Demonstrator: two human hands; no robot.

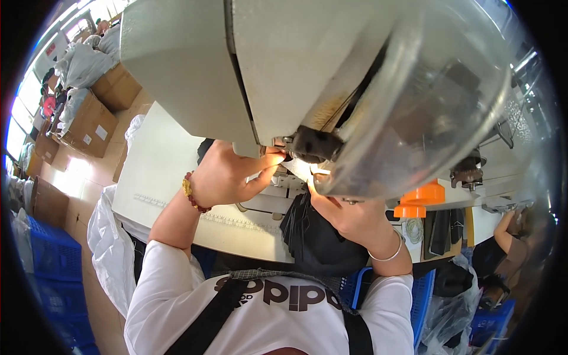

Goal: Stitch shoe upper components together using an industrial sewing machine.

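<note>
A pale sewing machine (177, 77) fills the upper middle, its lit needle area partly hidden by the head and my fingers. My left hand (228, 174) is beside the needle, thumb and forefinger drawn close together; what lies between them is too dark and small to make out. Just right of the needle, my right hand (349, 218) is closed on black fabric (319, 236), its fingertips near the metal plate. The fabric hangs in folds over the table's near edge. Another bit of black cloth (204, 148) shows behind my left hand.
The white table (154, 177) carries a printed ruler scale. A clear plastic shield (438, 100) and orange knobs (423, 198) stand to the right. Cardboard boxes (89, 124) and blue crates (56, 254) line the left floor. Another person's arm (504, 231) is at the far right.
</note>
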